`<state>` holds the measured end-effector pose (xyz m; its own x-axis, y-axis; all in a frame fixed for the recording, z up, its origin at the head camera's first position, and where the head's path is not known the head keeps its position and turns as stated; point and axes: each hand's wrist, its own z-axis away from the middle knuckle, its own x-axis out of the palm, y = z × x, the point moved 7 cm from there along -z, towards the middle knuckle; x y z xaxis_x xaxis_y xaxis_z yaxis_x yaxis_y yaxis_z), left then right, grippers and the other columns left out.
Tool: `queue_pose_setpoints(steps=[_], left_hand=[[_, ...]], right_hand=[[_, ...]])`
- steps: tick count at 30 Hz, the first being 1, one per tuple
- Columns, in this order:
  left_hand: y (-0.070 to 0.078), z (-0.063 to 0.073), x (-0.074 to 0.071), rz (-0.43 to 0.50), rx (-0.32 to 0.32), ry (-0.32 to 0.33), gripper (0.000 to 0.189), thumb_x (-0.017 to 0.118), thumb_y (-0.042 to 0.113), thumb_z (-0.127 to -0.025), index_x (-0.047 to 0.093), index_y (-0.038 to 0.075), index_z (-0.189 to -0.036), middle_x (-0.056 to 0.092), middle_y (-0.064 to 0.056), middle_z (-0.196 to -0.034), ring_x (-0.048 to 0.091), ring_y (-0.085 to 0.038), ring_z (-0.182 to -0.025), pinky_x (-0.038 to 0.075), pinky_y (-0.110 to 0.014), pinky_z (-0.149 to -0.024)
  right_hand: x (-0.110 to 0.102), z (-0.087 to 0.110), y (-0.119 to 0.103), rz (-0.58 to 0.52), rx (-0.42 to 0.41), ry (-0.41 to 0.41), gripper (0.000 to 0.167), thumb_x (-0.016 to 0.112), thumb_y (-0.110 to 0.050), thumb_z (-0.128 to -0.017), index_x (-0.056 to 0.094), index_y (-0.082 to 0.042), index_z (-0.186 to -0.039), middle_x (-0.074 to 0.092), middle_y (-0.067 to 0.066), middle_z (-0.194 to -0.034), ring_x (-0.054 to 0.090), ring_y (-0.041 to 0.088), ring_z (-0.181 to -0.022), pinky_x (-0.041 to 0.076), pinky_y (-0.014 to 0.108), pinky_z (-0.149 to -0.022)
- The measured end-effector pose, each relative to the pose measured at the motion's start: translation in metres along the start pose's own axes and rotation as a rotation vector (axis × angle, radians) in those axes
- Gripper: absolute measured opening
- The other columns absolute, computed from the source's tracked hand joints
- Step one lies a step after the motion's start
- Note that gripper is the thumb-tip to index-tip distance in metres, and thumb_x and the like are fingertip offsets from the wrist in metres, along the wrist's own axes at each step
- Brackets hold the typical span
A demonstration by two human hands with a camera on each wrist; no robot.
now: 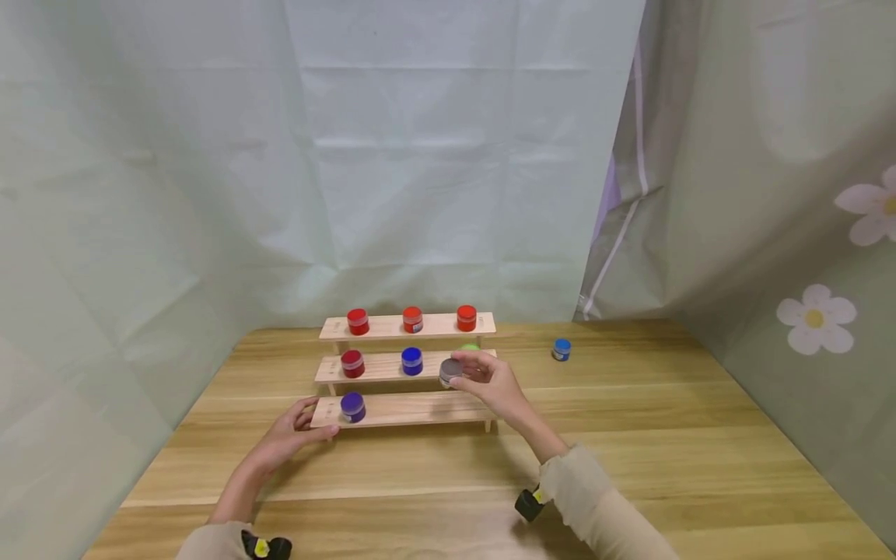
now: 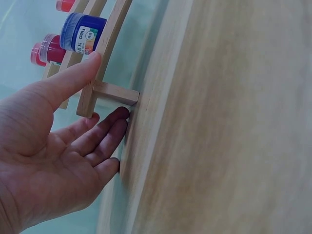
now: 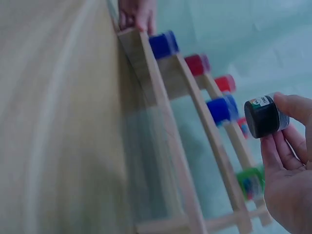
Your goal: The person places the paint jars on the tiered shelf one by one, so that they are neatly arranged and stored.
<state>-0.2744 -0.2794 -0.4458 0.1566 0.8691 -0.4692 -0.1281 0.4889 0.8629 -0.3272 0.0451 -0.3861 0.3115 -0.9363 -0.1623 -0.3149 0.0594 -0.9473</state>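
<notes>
My right hand (image 1: 493, 385) pinches a black paint jar (image 3: 265, 117) between thumb and fingers. In the head view its grey lid shows, in front of the middle shelf's right part. My left hand (image 1: 290, 435) holds the left end of a three-step wooden display stand (image 1: 420, 408), thumb at the front edge of the lowest shelf and fingers behind. Near that thumb a dark blue-violet jar (image 2: 83, 33) stands on the lowest shelf. The middle shelf bears a dark red jar (image 1: 353, 364), a blue jar (image 1: 412, 361) and a green jar (image 3: 251, 183), which my right hand partly hides in the head view.
Three red jars (image 1: 413, 320) stand in a row on the top shelf. A lighter blue jar (image 1: 561, 349) sits apart on the wooden table (image 1: 665, 435), right of the stand. Pale cloth sheets (image 1: 448, 155) hang behind and at both sides.
</notes>
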Motion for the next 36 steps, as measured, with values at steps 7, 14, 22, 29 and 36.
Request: queue_pose_setpoints(steps=[7, 14, 22, 29, 36], left_hand=[[0.0, -0.001, 0.0, -0.001, -0.004, 0.003, 0.086, 0.065, 0.029, -0.094, 0.013, -0.006, -0.152, 0.034, -0.035, -0.15, 0.038, -0.047, -0.138, 0.034, -0.06, -0.111], [-0.001, -0.001, -0.001, 0.003, 0.002, 0.007, 0.086, 0.066, 0.03, -0.093, 0.014, -0.005, -0.152, 0.035, -0.035, -0.149, 0.04, -0.047, -0.137, 0.035, -0.06, -0.11], [-0.001, -0.001, 0.0, 0.007, 0.001, 0.01, 0.086, 0.067, 0.029, -0.092, 0.015, -0.005, -0.152, 0.034, -0.035, -0.149, 0.038, -0.048, -0.137, 0.034, -0.06, -0.111], [-0.001, -0.002, 0.001, -0.003, -0.006, 0.011, 0.087, 0.067, 0.031, -0.092, 0.015, -0.005, -0.152, 0.034, -0.036, -0.149, 0.039, -0.048, -0.137, 0.035, -0.06, -0.11], [-0.001, -0.001, 0.0, -0.012, -0.002, 0.019, 0.086, 0.066, 0.03, -0.093, 0.015, -0.005, -0.152, 0.035, -0.036, -0.149, 0.041, -0.047, -0.136, 0.035, -0.06, -0.109]], right_hand=[[0.035, 0.001, 0.011, -0.03, 0.021, -0.08, 0.042, 0.07, -0.007, -0.089, 0.058, 0.003, -0.128, 0.063, 0.024, -0.127, 0.063, 0.034, -0.115, 0.051, 0.017, -0.09], [0.053, 0.0, 0.022, -0.023, 0.059, -0.111, 0.04, 0.07, -0.011, -0.089, 0.061, 0.0, -0.127, 0.063, 0.02, -0.127, 0.061, 0.032, -0.119, 0.051, 0.024, -0.098], [0.063, -0.001, 0.033, 0.005, 0.088, -0.122, 0.039, 0.07, -0.011, -0.089, 0.062, 0.0, -0.125, 0.064, 0.019, -0.127, 0.064, 0.029, -0.113, 0.053, 0.025, -0.094], [0.065, -0.001, 0.037, 0.011, 0.101, -0.121, 0.039, 0.07, -0.008, -0.089, 0.062, 0.001, -0.126, 0.065, 0.02, -0.126, 0.064, 0.029, -0.113, 0.054, 0.022, -0.091], [0.069, -0.001, 0.035, 0.012, 0.091, -0.148, 0.037, 0.069, -0.007, -0.089, 0.062, 0.0, -0.124, 0.065, 0.02, -0.124, 0.064, 0.029, -0.113, 0.053, 0.017, -0.088]])
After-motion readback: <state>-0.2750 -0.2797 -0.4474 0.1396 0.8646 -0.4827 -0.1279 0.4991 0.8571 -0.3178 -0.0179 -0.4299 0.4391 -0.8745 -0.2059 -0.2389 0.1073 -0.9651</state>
